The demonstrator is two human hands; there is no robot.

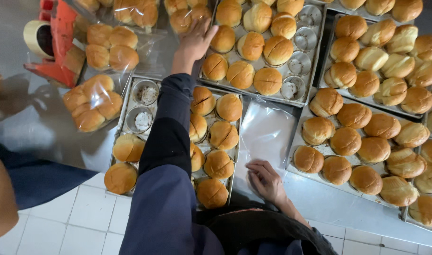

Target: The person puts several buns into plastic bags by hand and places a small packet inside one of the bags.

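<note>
I see my left hand [195, 41] spread open over buns [223, 39] on the far tray [254, 92], while my right hand [267, 182] presses flat, loose, on the near clear plastic bag [265, 134].

Left hand [195, 41] is stretched out over the far baking tray [315, 61], fingers spread, right by a bun [223, 38] at its near-left corner. Right hand [265, 181] lies flat on a clear plastic bag [268, 130] sitting between the trays. Closer tray [131, 101] has two bare cups, the rest filled with buns. Bagged buns [93, 104] sit off to the left, next to a red tape dispenser [53, 42].
</note>
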